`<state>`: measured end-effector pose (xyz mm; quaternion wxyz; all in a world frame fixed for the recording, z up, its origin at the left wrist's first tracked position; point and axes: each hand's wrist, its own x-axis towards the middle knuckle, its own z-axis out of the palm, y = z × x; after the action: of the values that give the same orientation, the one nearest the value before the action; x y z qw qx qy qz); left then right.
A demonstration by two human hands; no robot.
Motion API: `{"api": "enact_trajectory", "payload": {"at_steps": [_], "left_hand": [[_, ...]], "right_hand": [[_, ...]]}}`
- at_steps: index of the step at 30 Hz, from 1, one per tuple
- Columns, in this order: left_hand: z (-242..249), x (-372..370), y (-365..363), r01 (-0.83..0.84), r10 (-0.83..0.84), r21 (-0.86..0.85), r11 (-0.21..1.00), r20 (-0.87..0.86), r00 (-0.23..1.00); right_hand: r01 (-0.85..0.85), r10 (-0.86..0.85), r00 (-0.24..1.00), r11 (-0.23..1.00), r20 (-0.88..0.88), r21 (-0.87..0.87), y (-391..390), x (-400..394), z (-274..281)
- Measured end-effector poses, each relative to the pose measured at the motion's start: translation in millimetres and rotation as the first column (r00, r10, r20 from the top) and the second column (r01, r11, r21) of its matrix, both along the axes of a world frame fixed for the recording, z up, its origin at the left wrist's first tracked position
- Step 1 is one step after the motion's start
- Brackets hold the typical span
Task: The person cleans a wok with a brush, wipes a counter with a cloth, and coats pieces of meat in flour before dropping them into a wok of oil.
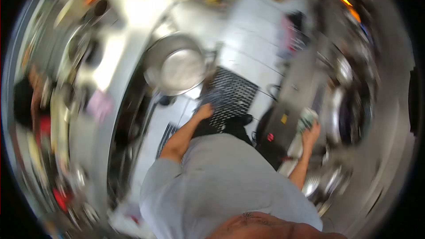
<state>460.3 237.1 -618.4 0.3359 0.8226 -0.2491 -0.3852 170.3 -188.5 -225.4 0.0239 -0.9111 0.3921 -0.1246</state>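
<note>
Cloth (307,118), a pale bundled rag or towel by the look of it, sits in my right hand (311,133), resting on the edge of the steel counter (295,79) on that side. My fingers curl around it from below; the blur hides exactly how tight. I judge it soft, light and easy to crush, best gripped as a whole wad so no loose corner drags. My left hand (204,111) hangs out in front of me with the fingers loosely together, holding nothing that I can make out, just above the dark perforated floor mat (232,93). Beyond those fingers stands a big steel pot (175,64), well apart from the cloth. Near my right hand, blurred metal bowls (343,73) crowd the counter, and they could be knocked.
</note>
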Motion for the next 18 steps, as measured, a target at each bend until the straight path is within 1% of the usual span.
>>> {"api": "enact_trajectory", "payload": {"at_steps": [1, 2, 3, 4, 5, 7, 9, 10, 11, 12, 13, 14, 15, 16, 17, 18], "left_hand": [[47, -3, 7, -0.102, 0.107, 0.092, 0.990, -0.043, 0.993], [117, -3, 20, -0.252, 0.250, -0.030, 0.967, -0.054, 0.967], [143, -1, 29, -0.297, 0.295, -0.014, 0.955, -0.064, 0.953], [156, -2, 39, -0.337, 0.335, -0.017, 0.941, -0.083, 0.939], [163, -3, 55, -0.427, 0.412, -0.090, 0.900, -0.147, 0.899], [176, -4, 76, -0.475, 0.470, -0.057, 0.878, -0.081, 0.879], [205, 4, 103, -0.590, 0.571, -0.180, 0.787, -0.149, 0.808], [221, 6, 119, -0.642, 0.613, -0.241, 0.728, -0.189, 0.767], [230, 14, 133, -0.714, 0.665, -0.338, 0.613, -0.266, 0.698], [239, 25, 151, -0.784, 0.706, -0.388, 0.484, -0.357, 0.612], [247, 39, 170, -0.865, 0.767, -0.329, 0.380, -0.410, 0.493], [247, 50, 188, -0.842, 0.821, -0.451, 0.297, -0.330, 0.466], [238, 66, 208, -0.870, 0.880, -0.362, 0.335, -0.209, 0.426], [241, 75, 223, -0.878, 0.916, -0.415, 0.240, -0.202, 0.346], [256, 84, 233, -0.887, 0.916, -0.427, 0.175, -0.260, 0.306], [272, 97, 244, -0.920, 0.950, -0.330, 0.211, -0.152, 0.273]], "right_hand": [[-0.030, 0.032, 0.996, 0.999, -0.085, 0.023, -13, 2, -17], [0.024, -0.018, 0.975, 0.999, -0.223, 0.027, -22, 6, -28], [-0.071, 0.045, 0.971, 0.993, -0.236, -0.099, -46, -8, -61], [-0.029, 0.009, 0.960, 0.997, -0.280, -0.068, -46, -5, -60], [-0.009, -0.004, 0.965, 0.999, -0.264, -0.048, -39, 2, -56], [0.047, -0.053, 0.973, 0.998, -0.226, -0.032, -35, 0, -54], [0.073, -0.079, 0.978, 0.997, -0.194, -0.038, -31, 2, -54], [0.075, -0.082, 0.980, 0.996, -0.183, -0.047, -24, 3, -51], [0.081, -0.088, 0.981, 0.995, -0.172, -0.051, -21, 5, -50], [0.111, -0.116, 0.976, 0.993, -0.187, -0.036, -27, 0, -55], [0.143, -0.145, 0.969, 0.989, -0.202, -0.023, -33, -4, -60], [0.178, -0.176, 0.961, 0.984, -0.215, -0.008, -36, -2, -66], [0.200, -0.211, 0.958, 0.977, -0.193, -0.074, -27, 4, -66], [0.229, -0.250, 0.954, 0.964, -0.167, -0.138, -17, 6, -69], [0.264, -0.294, 0.946, 0.944, -0.138, -0.200, -5, 10, -65], [0.284, -0.313, 0.944, 0.933, -0.106, -0.223, -5, 9, -70]]}}
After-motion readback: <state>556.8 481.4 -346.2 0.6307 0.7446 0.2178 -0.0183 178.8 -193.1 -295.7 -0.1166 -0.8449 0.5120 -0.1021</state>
